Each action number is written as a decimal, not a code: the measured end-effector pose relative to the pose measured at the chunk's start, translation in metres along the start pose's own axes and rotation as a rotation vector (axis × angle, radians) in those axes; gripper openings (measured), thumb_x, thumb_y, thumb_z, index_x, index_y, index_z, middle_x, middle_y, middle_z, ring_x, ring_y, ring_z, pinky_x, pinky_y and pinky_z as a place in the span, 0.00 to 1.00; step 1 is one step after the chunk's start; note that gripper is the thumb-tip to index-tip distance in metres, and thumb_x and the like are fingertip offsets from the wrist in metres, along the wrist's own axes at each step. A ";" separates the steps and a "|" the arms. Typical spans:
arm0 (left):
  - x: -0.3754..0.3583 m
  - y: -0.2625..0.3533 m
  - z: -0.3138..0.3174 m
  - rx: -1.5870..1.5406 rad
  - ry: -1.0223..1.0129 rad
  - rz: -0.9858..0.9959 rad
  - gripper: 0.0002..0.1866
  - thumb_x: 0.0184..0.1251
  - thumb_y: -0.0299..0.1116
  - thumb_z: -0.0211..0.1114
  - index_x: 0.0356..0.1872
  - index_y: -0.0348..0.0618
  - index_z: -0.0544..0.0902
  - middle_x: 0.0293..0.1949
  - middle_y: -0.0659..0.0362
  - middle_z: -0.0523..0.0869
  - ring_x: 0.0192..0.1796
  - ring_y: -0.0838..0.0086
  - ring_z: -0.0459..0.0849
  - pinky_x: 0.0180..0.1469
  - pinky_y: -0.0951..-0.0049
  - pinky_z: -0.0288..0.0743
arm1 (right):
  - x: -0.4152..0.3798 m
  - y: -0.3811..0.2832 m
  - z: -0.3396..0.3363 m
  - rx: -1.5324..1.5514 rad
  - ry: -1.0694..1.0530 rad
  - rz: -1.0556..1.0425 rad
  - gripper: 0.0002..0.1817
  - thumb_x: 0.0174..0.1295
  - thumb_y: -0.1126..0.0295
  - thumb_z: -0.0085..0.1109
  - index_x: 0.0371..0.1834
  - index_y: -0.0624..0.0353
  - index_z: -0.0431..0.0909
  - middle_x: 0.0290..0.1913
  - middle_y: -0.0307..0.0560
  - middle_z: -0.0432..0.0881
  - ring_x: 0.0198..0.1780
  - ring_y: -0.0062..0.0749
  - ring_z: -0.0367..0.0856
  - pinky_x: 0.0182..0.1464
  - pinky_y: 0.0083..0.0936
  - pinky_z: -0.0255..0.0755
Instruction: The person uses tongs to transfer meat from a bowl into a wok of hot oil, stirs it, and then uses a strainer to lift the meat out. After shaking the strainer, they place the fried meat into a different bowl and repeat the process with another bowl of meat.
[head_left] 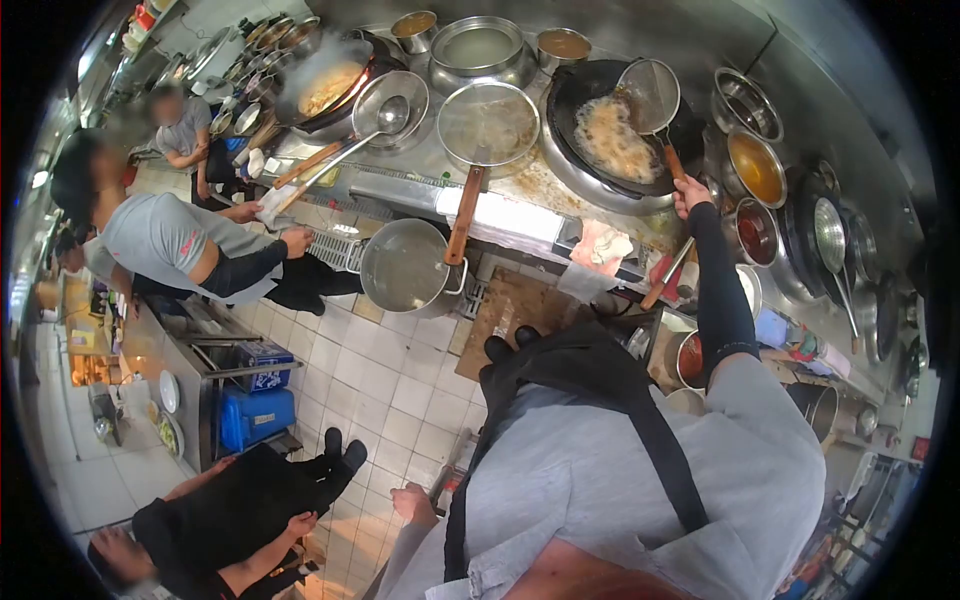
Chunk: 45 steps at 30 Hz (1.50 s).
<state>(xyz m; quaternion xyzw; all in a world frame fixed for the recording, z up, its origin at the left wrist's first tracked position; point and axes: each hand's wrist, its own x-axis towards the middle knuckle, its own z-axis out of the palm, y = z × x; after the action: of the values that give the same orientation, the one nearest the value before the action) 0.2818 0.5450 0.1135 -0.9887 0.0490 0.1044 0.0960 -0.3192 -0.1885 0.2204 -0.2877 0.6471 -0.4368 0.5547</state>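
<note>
My right hand (pixel 690 196) is wrapped round the wooden handle of a mesh strainer (pixel 650 95). The strainer is tilted over the right side of a black wok (pixel 570 110), where a pale golden mass of food (pixel 612 140) bubbles in oil. Low in the view, well away from the stove, my left hand (pixel 412 503) hangs with its fingers curled and nothing visible in them. A second wooden-handled strainer (pixel 488 120) rests over a pot to the wok's left. Below it stands a large metal pot (pixel 405 265).
A co-worker in a grey shirt (pixel 155 240) grips long-handled tools by a steaming wok (pixel 330 90). Another person in black (pixel 240 515) stands at lower left. Bowls of yellow liquid (pixel 755 165) and red sauce (pixel 752 230) sit right of my wok. A crumpled cloth (pixel 600 247) lies on the stove edge.
</note>
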 end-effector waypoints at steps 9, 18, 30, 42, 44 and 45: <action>0.001 0.003 0.000 0.008 -0.010 -0.020 0.19 0.65 0.41 0.63 0.48 0.34 0.79 0.43 0.41 0.89 0.45 0.47 0.90 0.49 0.51 0.84 | -0.031 0.020 0.029 0.310 -0.224 0.070 0.14 0.75 0.65 0.58 0.61 0.45 0.71 0.26 0.36 0.73 0.16 0.16 0.58 0.14 0.18 0.48; 0.000 0.004 -0.006 -0.010 -0.022 -0.121 0.19 0.64 0.41 0.62 0.48 0.37 0.81 0.47 0.44 0.89 0.54 0.51 0.87 0.57 0.53 0.81 | -0.036 -0.010 0.116 0.258 -0.270 -0.086 0.16 0.73 0.64 0.59 0.61 0.47 0.70 0.27 0.36 0.73 0.16 0.16 0.61 0.13 0.16 0.48; -0.005 0.008 -0.015 -0.052 -0.004 -0.135 0.18 0.64 0.40 0.62 0.48 0.38 0.81 0.48 0.45 0.88 0.54 0.52 0.86 0.57 0.54 0.81 | 0.061 -0.065 0.331 -1.118 0.131 -0.719 0.25 0.63 0.68 0.53 0.65 0.61 0.72 0.54 0.73 0.83 0.57 0.67 0.82 0.60 0.52 0.75; 0.002 0.000 -0.004 -0.064 -0.015 -0.081 0.16 0.63 0.39 0.62 0.45 0.36 0.81 0.46 0.45 0.88 0.51 0.51 0.87 0.55 0.55 0.81 | -0.098 0.178 0.365 -0.069 -0.391 -0.014 0.15 0.78 0.56 0.52 0.45 0.57 0.71 0.25 0.45 0.77 0.14 0.28 0.71 0.11 0.29 0.65; 0.002 0.001 -0.005 -0.014 0.017 -0.087 0.16 0.62 0.39 0.62 0.44 0.36 0.81 0.45 0.44 0.88 0.51 0.51 0.87 0.54 0.54 0.81 | -0.115 0.184 0.368 -0.050 -0.489 0.180 0.15 0.76 0.56 0.55 0.47 0.57 0.70 0.29 0.45 0.79 0.17 0.30 0.75 0.14 0.29 0.68; 0.001 0.003 -0.004 0.007 0.029 -0.088 0.16 0.62 0.39 0.62 0.44 0.36 0.81 0.45 0.44 0.88 0.51 0.51 0.87 0.54 0.54 0.81 | -0.132 0.166 0.372 -0.079 -0.510 0.243 0.14 0.76 0.57 0.56 0.47 0.56 0.70 0.30 0.45 0.80 0.19 0.31 0.77 0.16 0.28 0.69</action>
<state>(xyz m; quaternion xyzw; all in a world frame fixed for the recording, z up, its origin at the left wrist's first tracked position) 0.2834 0.5410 0.1167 -0.9909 0.0070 0.0856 0.1035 0.0889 -0.0916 0.1338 -0.3301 0.5328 -0.2552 0.7362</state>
